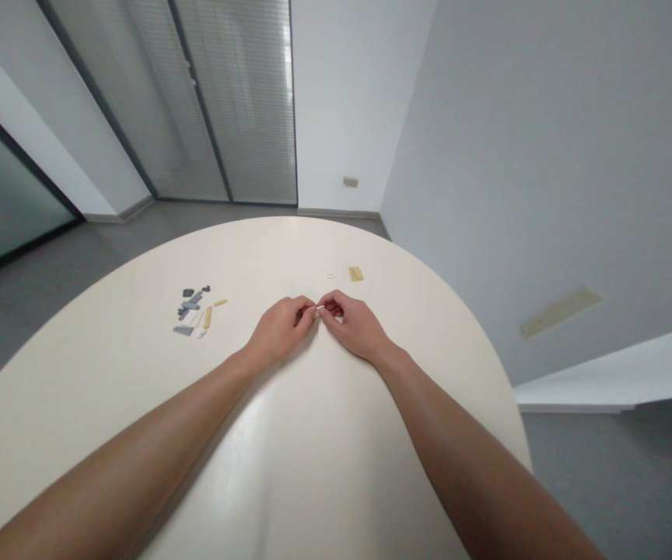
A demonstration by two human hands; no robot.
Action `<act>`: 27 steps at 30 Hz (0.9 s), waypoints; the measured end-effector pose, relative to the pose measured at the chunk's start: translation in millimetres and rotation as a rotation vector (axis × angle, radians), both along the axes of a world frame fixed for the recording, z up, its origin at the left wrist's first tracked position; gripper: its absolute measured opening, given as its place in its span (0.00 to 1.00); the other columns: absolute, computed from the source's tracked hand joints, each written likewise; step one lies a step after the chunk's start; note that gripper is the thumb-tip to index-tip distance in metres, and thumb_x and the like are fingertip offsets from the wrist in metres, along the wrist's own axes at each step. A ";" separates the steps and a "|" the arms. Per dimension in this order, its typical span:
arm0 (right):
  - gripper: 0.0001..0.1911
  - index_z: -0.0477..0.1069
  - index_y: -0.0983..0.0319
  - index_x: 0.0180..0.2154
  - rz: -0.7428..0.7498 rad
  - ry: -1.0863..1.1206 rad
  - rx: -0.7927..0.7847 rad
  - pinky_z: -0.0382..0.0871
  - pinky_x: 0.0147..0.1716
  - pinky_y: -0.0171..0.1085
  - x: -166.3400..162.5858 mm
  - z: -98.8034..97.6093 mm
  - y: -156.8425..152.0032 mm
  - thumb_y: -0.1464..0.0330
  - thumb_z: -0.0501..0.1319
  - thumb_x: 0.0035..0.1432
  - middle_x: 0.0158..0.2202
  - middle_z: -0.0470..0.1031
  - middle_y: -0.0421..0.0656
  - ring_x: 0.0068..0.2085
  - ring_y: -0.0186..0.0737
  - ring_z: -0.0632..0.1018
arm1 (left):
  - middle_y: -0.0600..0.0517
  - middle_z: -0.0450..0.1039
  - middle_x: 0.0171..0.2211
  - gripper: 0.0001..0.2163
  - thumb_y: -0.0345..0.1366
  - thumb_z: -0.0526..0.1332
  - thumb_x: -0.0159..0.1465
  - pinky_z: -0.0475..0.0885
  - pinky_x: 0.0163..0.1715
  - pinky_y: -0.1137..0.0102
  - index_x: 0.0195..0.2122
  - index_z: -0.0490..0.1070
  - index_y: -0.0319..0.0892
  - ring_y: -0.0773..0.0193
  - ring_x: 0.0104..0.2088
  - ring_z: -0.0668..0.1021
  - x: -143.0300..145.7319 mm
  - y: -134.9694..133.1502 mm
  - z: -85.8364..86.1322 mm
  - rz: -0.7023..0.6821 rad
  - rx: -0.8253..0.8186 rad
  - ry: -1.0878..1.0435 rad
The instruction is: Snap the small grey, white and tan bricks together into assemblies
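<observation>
My left hand (pixel 285 327) and my right hand (pixel 355 320) meet over the middle of the round white table (pixel 313 435). Both pinch a small white piece (pixel 320 309) between thumb and fingertips. Its exact kind is too small to make out, and the fingers cover much of it. Just beyond my right hand lie a tiny pale loop-shaped piece (pixel 330 275) and a flat tan square piece (pixel 355 274) with faint marks on it.
Left of my hands is a loose pile of small grey pieces (pixel 191 303). Tan strips (pixel 208 316), white bits and dark pieces (pixel 188 292) lie with it. Past the table's far edge stand a glass partition with blinds (pixel 243 101) and a pale wall (pixel 546 155) on the right.
</observation>
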State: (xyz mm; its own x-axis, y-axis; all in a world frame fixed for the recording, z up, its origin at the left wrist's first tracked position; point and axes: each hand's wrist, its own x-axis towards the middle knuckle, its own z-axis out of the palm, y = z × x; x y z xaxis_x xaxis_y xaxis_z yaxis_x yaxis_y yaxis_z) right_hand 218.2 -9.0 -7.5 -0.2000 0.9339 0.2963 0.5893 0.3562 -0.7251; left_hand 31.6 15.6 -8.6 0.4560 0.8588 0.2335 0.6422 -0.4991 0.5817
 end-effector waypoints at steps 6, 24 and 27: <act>0.08 0.73 0.59 0.43 -0.001 -0.001 -0.010 0.67 0.39 0.37 0.2 1.4 -0.5 0.64 0.58 0.65 0.37 0.80 0.42 0.37 0.37 0.78 | 0.47 0.79 0.36 0.13 0.39 0.52 0.70 0.68 0.40 0.63 0.41 0.76 0.42 0.57 0.38 0.77 0.3 -0.5 0.2 0.003 -0.003 -0.005; 0.08 0.73 0.59 0.43 -0.001 -0.007 -0.008 0.67 0.39 0.37 0.1 1.4 -0.8 0.64 0.58 0.66 0.38 0.80 0.42 0.38 0.37 0.78 | 0.48 0.79 0.36 0.13 0.39 0.52 0.70 0.67 0.39 0.63 0.40 0.75 0.42 0.57 0.38 0.76 0.4 -0.7 0.7 -0.012 0.013 0.004; 0.08 0.73 0.59 0.43 -0.004 -0.012 -0.003 0.67 0.39 0.37 0.1 1.1 -0.4 0.63 0.58 0.66 0.38 0.80 0.42 0.38 0.37 0.78 | 0.48 0.79 0.35 0.13 0.39 0.52 0.70 0.67 0.39 0.64 0.40 0.75 0.43 0.57 0.37 0.76 0.7 -0.9 1.7 -0.010 0.014 0.003</act>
